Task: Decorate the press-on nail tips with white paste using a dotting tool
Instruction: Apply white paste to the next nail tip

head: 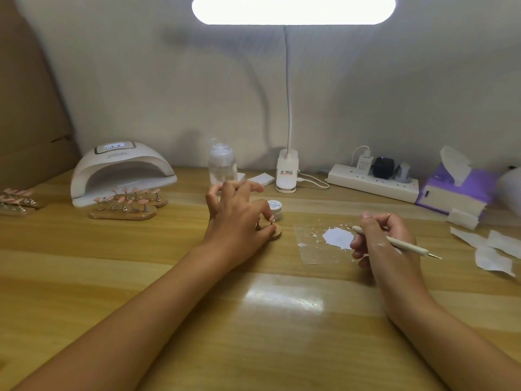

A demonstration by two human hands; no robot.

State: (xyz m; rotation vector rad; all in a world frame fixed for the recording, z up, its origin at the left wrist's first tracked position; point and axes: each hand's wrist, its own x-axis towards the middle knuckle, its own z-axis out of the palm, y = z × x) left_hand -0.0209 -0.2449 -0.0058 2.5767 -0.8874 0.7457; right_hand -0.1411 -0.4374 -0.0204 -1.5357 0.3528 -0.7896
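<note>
Table (253, 320): glossy wood-grain top, pale yellow bands, with lamp glare near the middle.
Desk lamp (293, 9): long rounded light bar on a thin white gooseneck, with a clip base at the back edge.
Curing lamp (121, 172): white plastic arch, back left.
Left hand (236, 218): at table centre. Thumb and forefinger pinch a small dark clip on a wooden stand (276, 235); the other fingers are lifted and spread. The hand covers most of the stand, so any tip on it cannot be made out.
Right hand (386, 241): fingers curled round the dotting tool (408, 246), with white smears on the back of the hand.
Racks of nail tips (124, 211): two flat oval wooden bases in front of the curing lamp, with glossy pink tips on small metal clips.
Clear sheet (310, 249): flat film between the hands.
White paste (337, 238): opaque, ragged patch on the sheet, flecks scattered round it, just beside the right fingertips.
Jar (275, 208): small, round and white with a printed lid, just behind the stand.
The tool has a slim cream shaft. Its fine metal point sticks out to the right, and its rounded end faces the paste.
</note>
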